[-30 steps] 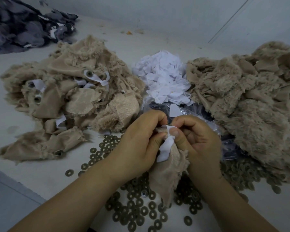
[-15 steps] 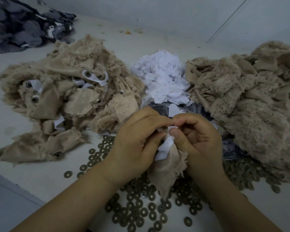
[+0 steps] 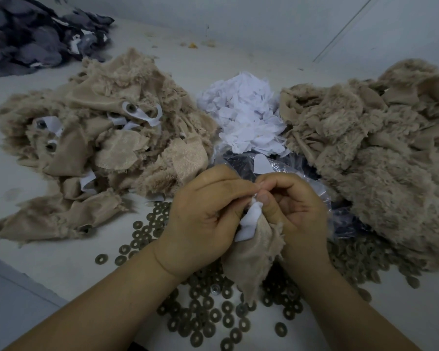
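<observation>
A beige plush fabric piece (image 3: 254, 259) with a white backing patch (image 3: 250, 222) hangs between my hands over the table. My left hand (image 3: 203, 219) grips its upper left edge with curled fingers. My right hand (image 3: 297, 211) pinches the top of the white patch between thumb and forefinger. The two hands touch at the fingertips. Whatever sits under the fingertips is hidden.
Several dark washers (image 3: 203, 315) lie scattered on the grey table (image 3: 61, 249). Beige plush piles sit at left (image 3: 99, 138) and right (image 3: 380, 148). A heap of white patches (image 3: 249, 117) and a clear bag of dark parts (image 3: 241, 163) lie behind my hands. Dark fabric (image 3: 28, 34) is far left.
My fingertips have closed tighter over the top of the white patch, so less of it shows. The plush piece stays in the same place.
</observation>
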Demonstrator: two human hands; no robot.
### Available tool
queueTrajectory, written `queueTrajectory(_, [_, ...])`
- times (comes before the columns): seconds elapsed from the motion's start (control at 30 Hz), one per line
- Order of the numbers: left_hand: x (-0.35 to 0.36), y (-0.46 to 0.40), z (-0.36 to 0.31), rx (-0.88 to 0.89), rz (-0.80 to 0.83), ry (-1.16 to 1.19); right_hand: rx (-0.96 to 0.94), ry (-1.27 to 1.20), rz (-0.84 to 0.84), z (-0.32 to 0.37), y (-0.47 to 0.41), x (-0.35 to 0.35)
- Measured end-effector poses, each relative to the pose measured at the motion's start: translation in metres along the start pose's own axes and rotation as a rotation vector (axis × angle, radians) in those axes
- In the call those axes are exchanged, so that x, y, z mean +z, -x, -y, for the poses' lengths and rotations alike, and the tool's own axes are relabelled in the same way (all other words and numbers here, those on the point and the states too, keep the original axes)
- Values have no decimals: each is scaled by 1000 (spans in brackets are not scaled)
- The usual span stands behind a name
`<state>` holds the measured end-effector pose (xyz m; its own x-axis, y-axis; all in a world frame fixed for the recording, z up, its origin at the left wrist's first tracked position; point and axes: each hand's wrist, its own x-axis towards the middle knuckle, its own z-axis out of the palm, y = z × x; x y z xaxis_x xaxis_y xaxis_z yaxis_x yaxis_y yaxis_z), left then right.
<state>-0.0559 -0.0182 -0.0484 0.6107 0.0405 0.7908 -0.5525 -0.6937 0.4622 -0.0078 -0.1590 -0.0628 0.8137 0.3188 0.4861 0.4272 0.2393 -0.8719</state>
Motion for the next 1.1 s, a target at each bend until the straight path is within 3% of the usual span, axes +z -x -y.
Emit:
queueTrajectory(0.17, [-5,-9,7,-42,-11,-22,43,149,-83,5,-8,-8])
queueTrajectory(0.33, [-7,-8,11,-50,-88,-135,264,303,-30,9,-12,-3])
queueTrajectory(0.47, [-8,-3,9,-118,-75,-158,457,44,47,8,-9,4])
queueTrajectory(0.6, [-13,-1,6,-326,-122,-26,636,-427,-24,13,-13,3])
queueTrajectory(0.77, [-12,-2,5,-423,200,171,643,-511,-11,16,-13,6])
queueTrajectory(0.83, [-10,-1,6,-405,190,165,643,-460,-42,14,-13,7])
queueTrajectory(0.93, [-14,-5,9,-426,67,125,554,-160,-90,8,-11,4])
queueTrajectory(1.0, [-18,-9,9,-372,53,131,448,-36,40,8,-10,1])
queueTrajectory(1.1, [-21,-12,8,-243,127,138,358,-103,319,9,-7,6])
